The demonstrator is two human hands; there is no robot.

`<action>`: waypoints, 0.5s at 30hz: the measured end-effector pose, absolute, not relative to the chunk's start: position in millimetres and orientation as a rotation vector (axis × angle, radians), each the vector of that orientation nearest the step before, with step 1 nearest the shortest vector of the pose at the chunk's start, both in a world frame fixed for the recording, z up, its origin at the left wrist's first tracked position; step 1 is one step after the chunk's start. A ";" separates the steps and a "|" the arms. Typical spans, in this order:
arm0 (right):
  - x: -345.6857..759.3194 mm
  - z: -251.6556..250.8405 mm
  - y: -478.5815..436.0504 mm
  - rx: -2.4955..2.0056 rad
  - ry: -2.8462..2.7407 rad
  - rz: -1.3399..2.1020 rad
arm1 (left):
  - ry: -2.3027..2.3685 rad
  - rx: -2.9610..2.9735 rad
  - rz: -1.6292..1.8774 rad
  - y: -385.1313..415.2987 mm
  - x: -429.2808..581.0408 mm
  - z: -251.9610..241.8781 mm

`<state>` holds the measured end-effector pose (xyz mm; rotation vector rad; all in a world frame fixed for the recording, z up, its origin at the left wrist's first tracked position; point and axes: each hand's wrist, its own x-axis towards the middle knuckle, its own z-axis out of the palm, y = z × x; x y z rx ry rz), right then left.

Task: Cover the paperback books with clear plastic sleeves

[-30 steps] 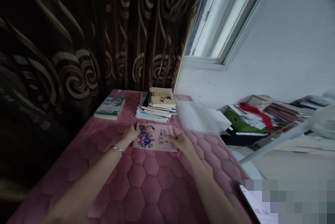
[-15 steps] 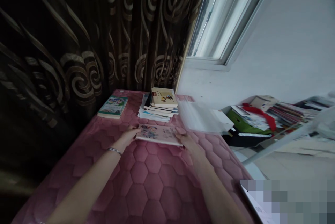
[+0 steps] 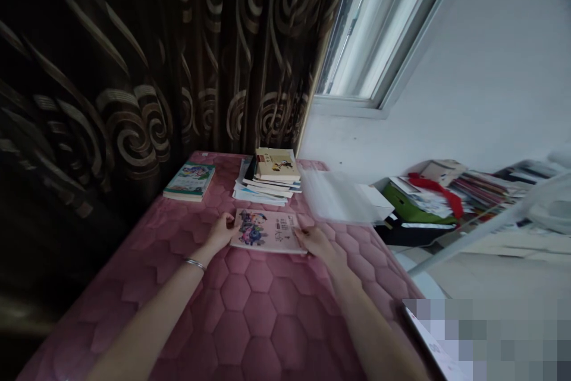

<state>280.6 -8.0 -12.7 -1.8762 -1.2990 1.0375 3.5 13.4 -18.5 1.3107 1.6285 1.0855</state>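
Note:
Between my two hands is a thin pink book (image 3: 270,231) with cartoon figures and lettering on its cover. My left hand (image 3: 222,231) grips its left edge, thumb near the cover; a silver bangle circles that wrist. On the opposite edge my right hand (image 3: 316,241) is closed, thumb on top and the other fingers mostly hidden. Just beyond the book stands an uneven stack of books and papers (image 3: 272,182), topped by a cream book (image 3: 279,165). A green-edged book (image 3: 191,180) lies by itself at the far left.
The pink quilted surface (image 3: 254,298) runs up to a dark patterned curtain (image 3: 214,60). A translucent sheet-like thing (image 3: 336,197) lies right of the stack. Beyond the right edge are a green box (image 3: 408,205) and piled papers, with a pale slanting frame (image 3: 473,226) nearer.
The pink book's cover has tipped more toward me, so its picture and lettering show more fully. Both hands stay at its edges. The view has shifted slightly.

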 end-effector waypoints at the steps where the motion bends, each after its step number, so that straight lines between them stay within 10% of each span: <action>1: 280.9 -14.7 -8.3 -1.915 -1.334 1.005 | 1.637 1.362 1.069 11.4 4.2 -19.0; 15: 284.5 -3.9 -0.1 -1.961 -1.361 1.118 | 1.727 1.285 0.777 27.0 4.0 -10.2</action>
